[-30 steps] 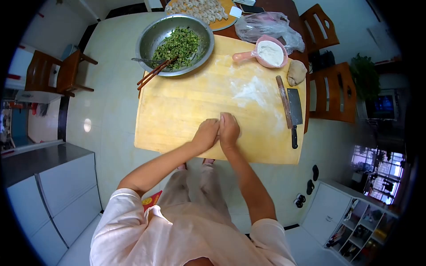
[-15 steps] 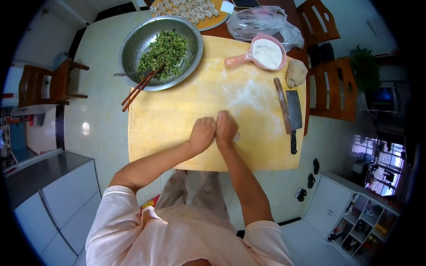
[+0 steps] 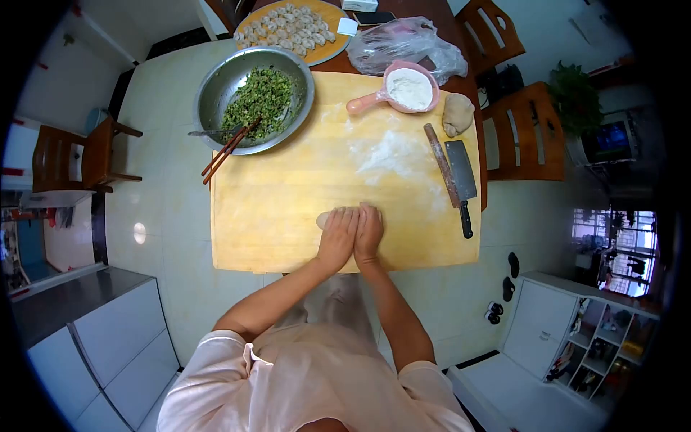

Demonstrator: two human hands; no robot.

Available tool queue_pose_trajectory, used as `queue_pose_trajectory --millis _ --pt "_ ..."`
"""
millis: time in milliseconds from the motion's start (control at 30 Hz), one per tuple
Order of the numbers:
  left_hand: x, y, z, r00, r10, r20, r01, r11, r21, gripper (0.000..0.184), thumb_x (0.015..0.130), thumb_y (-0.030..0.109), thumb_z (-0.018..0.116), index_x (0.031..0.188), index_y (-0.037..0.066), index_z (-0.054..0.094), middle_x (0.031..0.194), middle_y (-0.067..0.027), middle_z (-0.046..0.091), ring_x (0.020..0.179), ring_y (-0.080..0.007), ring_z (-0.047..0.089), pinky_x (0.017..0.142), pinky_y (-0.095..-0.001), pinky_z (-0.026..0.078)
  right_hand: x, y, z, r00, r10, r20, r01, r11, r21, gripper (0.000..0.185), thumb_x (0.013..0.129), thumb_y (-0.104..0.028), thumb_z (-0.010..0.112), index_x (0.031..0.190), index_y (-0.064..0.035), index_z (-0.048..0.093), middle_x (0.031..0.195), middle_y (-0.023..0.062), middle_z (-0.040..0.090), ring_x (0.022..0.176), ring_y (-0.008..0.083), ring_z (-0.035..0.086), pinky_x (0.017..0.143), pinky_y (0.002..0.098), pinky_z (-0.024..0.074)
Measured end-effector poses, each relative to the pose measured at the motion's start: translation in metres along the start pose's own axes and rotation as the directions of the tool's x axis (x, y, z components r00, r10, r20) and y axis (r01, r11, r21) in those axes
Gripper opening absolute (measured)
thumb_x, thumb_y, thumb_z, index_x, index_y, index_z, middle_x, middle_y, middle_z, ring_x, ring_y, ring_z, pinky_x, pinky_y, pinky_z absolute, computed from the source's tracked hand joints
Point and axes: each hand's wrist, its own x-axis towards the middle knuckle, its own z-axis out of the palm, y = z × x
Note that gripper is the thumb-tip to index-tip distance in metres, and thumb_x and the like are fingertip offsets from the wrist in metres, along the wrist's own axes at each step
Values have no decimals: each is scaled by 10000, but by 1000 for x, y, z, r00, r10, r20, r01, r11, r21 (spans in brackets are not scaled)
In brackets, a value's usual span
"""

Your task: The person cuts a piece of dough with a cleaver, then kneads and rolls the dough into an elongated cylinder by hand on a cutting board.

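Note:
Both palms bear down side by side on a piece of pale dough (image 3: 322,220) near the front of the wooden board (image 3: 273,216). My left hand (image 3: 338,241) covers most of it, fingers bent over the top; only a rounded end shows on the left. Pressed against it, my right hand (image 3: 369,232) curls over the dough's other side, where the dough is hidden. Further back on the board lie a scatter of white flour (image 3: 389,155), a rolling pin (image 3: 441,165) and a cleaver (image 3: 461,173). A larger dough lump (image 3: 458,115) rests at the back right corner.
A metal bowl (image 3: 205,108) of chopped green filling, with chopsticks (image 3: 224,160) and a spoon handle, stands back left. Behind the board are a round tray (image 3: 333,52) of dumplings, a plastic bag (image 3: 403,43) and a pink scoop (image 3: 368,101) of flour. Wooden chairs flank the table.
My hands have shifted from closed shapes to fingers laid further over the dough. The dough's visible end now shows left of my hands instead of right. The camera view has shifted slightly.

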Motion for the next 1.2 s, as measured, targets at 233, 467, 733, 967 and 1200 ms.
queue_pose_trajectory --millis 233,467,733,967,1200 --pt "31 -32 6 995 83 48 -83 996 -15 373 856 132 502 1198 -9 549 1181 -158 577 1140 -307 525 1001 -435 385 31 3 22 999 48 -6 -48 997 -54 226 925 -75 511 1107 -10 628 1019 181 660 952 370 609 838 440 497" --pt "61 -54 13 984 142 111 -134 988 -79 197 801 154 595 945 30 544 932 -131 557 932 -311 559 838 -413 444 52 16 30 995 102 16 -99 985 -140 181 945 -122 528 1077 -80 643 947 154 691 863 363 655 758 432 517" --pt "49 -33 -6 997 27 70 -13 981 -194 142 837 143 569 927 35 547 912 -150 567 910 -350 548 821 -441 438 41 12 14 996 58 73 -56 998 -23 222 960 -188 518 1080 -41 632 986 160 668 911 364 626 801 455 499" --pt "-39 -9 -13 998 -60 -36 56 993 -107 500 813 71 552 1292 -62 499 1217 -213 543 1148 -380 498 1033 -470 373 -34 -25 1 986 -154 59 160 981 -108 191 912 -139 562 1047 -44 657 968 133 661 949 340 602 833 446 482" --pt "-17 -31 -13 999 41 34 -39 998 -47 403 803 86 558 1187 -36 540 1156 -186 558 1104 -340 523 964 -436 408 -17 -17 23 994 -105 -20 98 971 -219 209 886 -142 562 1059 -61 647 927 117 662 902 325 613 797 428 490"
